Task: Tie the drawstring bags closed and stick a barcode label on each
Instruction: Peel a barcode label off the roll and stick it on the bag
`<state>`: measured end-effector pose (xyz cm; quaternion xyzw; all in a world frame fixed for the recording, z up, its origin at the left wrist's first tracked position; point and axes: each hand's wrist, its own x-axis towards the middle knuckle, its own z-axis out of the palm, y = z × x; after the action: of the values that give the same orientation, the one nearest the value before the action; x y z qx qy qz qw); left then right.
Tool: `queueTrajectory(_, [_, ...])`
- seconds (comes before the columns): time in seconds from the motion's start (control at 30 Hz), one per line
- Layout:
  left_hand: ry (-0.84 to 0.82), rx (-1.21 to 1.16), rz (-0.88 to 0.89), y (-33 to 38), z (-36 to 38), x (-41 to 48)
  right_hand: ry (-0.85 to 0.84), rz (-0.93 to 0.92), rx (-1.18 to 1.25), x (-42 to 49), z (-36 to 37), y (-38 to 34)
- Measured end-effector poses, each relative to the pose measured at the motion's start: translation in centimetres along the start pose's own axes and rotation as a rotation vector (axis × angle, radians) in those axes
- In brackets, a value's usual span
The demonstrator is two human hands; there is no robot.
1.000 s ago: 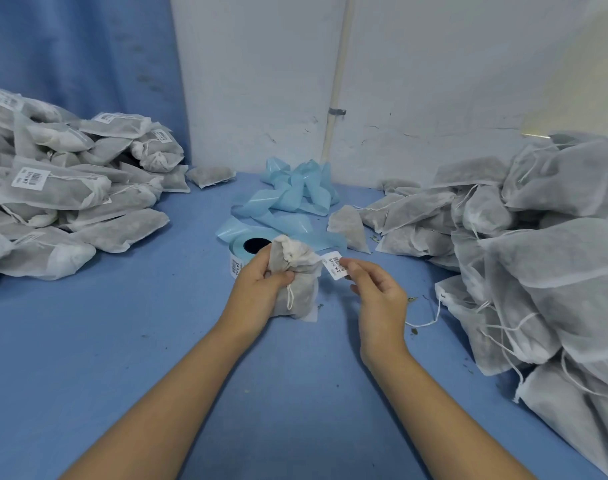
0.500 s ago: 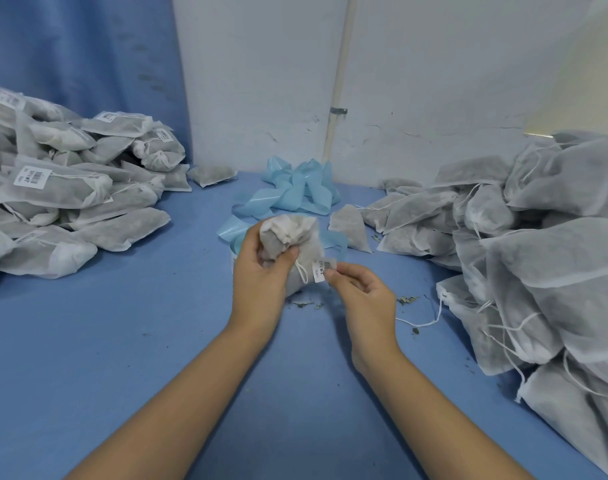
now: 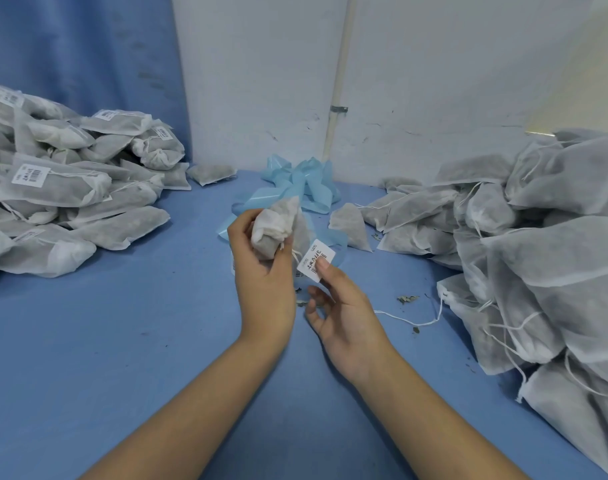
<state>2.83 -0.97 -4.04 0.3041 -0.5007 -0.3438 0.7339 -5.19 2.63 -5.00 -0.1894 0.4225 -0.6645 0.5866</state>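
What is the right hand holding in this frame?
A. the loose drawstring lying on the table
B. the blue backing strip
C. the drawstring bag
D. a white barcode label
D: the right hand holds the white barcode label at its fingertips, beside the drawstring bag that the left hand grips raised above the table.

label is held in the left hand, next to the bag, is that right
No. The label is held by the right hand, not the left; the left hand grips the bag. It does sit next to the bag, as the head view shows.
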Motion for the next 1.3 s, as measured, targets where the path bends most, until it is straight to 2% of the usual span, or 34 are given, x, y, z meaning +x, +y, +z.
queueTrajectory(0.17, [-0.004, -0.029, -0.020, 0.0, 0.2, -0.2, -0.012, 0.046, 0.028, 0.1, -0.1, -0.1])
queueTrajectory(0.5, [-0.039, -0.081, -0.106, 0.5, 0.8, -1.2, -0.062, 0.002, -0.032, 0.6, -0.4, 0.6])
queueTrajectory(0.57, [-0.054, -0.107, -0.128, 0.6, 0.8, -1.1, -0.039, -0.060, -0.142, 0.5, -0.5, 0.5])
queueTrajectory(0.67, [-0.072, -0.121, -0.174, 0.6, 0.6, -0.5, 0.067, -0.148, -0.432, 0.4, -0.5, 0.2])
queueTrajectory(0.73, [-0.102, -0.139, -0.257, 0.5, 0.3, 0.2, 0.089, -0.171, -0.480, 0.2, -0.4, 0.2])
queueTrajectory(0.93, [-0.294, -0.099, -0.556, -0.4, -1.3, 1.7, 0.011, -0.333, -0.346, 0.3, -0.9, -0.3])
queueTrajectory(1.03, [-0.368, -0.134, -0.586, -0.6, -1.3, 1.7, -0.034, -0.335, -0.286, 0.5, -1.3, -0.8])
queueTrajectory(1.17, [-0.470, -0.085, -0.614, -0.9, -0.8, 0.8, -0.023, -0.312, -0.036, 0.9, -1.5, -1.1])
queueTrajectory(1.3, [-0.527, 0.008, -0.658, -1.5, -0.8, 0.0, 0.016, -0.319, -0.056, 0.9, -1.7, -1.1])
